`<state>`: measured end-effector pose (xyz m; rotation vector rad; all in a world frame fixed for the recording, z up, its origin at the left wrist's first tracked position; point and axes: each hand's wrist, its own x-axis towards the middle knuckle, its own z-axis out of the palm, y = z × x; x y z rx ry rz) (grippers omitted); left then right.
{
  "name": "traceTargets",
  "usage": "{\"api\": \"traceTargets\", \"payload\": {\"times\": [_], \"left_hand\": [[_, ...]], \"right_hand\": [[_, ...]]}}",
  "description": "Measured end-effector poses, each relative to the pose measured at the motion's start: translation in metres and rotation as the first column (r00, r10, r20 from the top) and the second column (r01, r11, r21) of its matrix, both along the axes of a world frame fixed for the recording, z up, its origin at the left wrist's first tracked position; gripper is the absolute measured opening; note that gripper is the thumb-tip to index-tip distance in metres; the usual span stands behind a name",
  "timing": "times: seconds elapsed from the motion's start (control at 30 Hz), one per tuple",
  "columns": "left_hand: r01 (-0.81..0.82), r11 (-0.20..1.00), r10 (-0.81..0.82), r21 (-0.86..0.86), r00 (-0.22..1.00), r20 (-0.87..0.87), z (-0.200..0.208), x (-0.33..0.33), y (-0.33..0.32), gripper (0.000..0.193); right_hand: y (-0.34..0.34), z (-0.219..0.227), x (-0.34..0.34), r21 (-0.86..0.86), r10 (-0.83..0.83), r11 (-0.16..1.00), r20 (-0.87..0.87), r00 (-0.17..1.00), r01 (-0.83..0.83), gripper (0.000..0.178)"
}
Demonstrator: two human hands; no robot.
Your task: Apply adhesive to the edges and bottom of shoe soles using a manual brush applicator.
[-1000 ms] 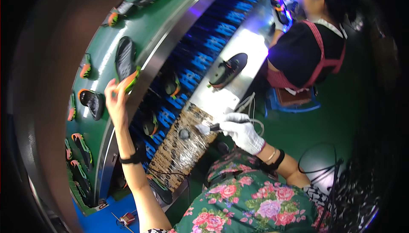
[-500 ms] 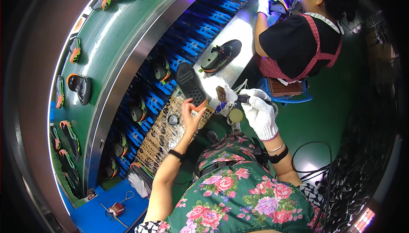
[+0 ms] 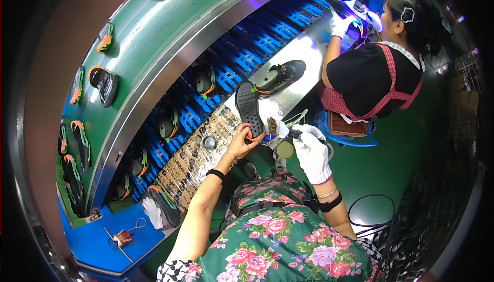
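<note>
In my bare left hand (image 3: 245,142) is the orange-edged end of a black shoe sole (image 3: 249,108), its perforated face turned up. My right hand (image 3: 312,154), in a white knit glove, grips the dark handle of a brush (image 3: 272,125). Its brown bristles lie close beside the sole; whether they touch cannot be made out. Just beyond the sole, a black shoe upper on a grey-green last (image 3: 280,77) rests on the metal shelf (image 3: 301,55). A pale yellow-green round thing (image 3: 284,149) sits below the brush.
Worn cardboard (image 3: 193,150) with a small round dish (image 3: 209,142) covers the near shelf. Beyond runs a rack of blue holders (image 3: 242,58) with shoes, then a green conveyor (image 3: 136,40) carrying shoe parts. A co-worker (image 3: 368,71) sits at right. Black cables (image 3: 368,197) hang nearby.
My left hand has brought the sole rightward, nearer the brush, and turned it more upright. My right hand keeps its hold on the brush. The whole view has shifted somewhat.
</note>
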<state>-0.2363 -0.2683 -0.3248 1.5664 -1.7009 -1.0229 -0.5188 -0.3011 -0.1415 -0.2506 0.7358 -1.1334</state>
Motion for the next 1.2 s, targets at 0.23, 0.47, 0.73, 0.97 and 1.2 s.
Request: {"api": "traceTargets", "payload": {"times": [0.23, 0.47, 0.73, 0.97, 1.2], "left_hand": [[-0.035, 0.995, 0.029, 0.097, 0.997, 0.066, -0.014, -0.028, 0.004, 0.025], [-0.022, 0.999, 0.024, 0.031, 0.998, -0.066, 0.002, -0.024, 0.000, 0.024], [-0.065, 0.994, 0.087, 0.089, 0.958, -0.275, 0.055, 0.020, 0.054, 0.022], [-0.011, 0.999, 0.020, 0.033, 0.959, -0.284, 0.070, 0.027, 0.050, 0.041], [0.193, 0.973, -0.160, 0.127, 0.960, -0.232, 0.048, -0.002, -0.041, 0.039]], "right_hand": [[-0.013, -0.005, 0.014, -0.009, 0.002, 1.000, 0.022, 1.000, -0.002, 0.021], [-0.020, -0.003, 0.014, -0.172, 0.076, 0.981, -0.088, 0.993, -0.090, 0.019], [-0.025, 0.003, 0.018, -0.084, 0.048, 0.995, 0.060, 0.997, -0.043, 0.019], [-0.027, -0.003, 0.025, -0.417, -0.039, 0.866, -0.607, 0.794, -0.277, 0.016], [-0.027, 0.005, 0.029, -0.012, 0.018, 1.000, 0.060, 0.998, -0.017, 0.016]]}}
